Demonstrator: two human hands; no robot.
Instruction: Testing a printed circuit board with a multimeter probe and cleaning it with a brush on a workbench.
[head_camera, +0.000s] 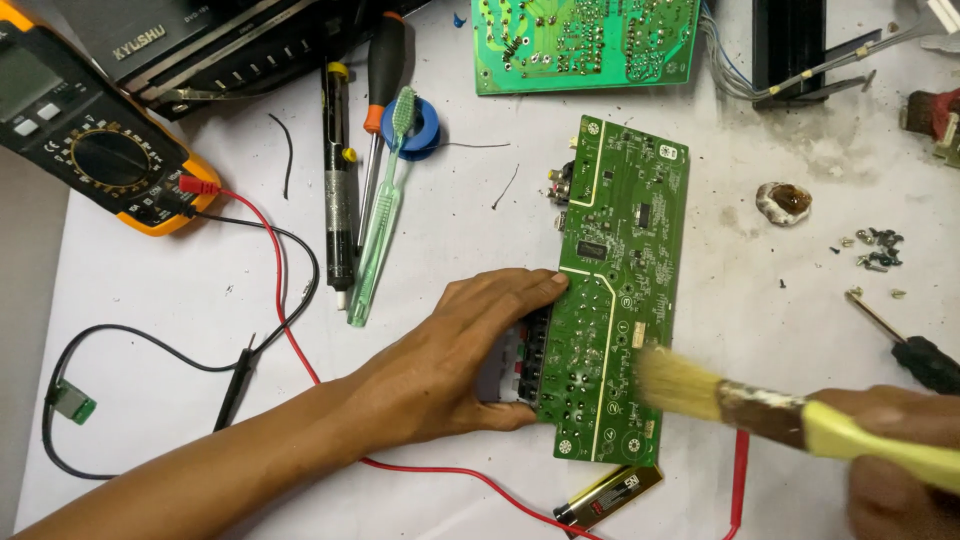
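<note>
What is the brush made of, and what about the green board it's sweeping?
The brush seems to have pale straw-coloured bristles, natural or plastic, I can't tell, a dull metal band speckled white, and a smooth yellow handle, probably plastic, in the right hand. The green board looks like stiff circuit board with a glossy green coating, white markings and small silvery solder dots. The left hand steadies it.

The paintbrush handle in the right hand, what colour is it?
Yellow handle on the bristled paintbrush, clearest in the head view.

A grey rectangular multimeter screen (22, 82) at top left; gold-black battery label (610, 495) below.
</note>
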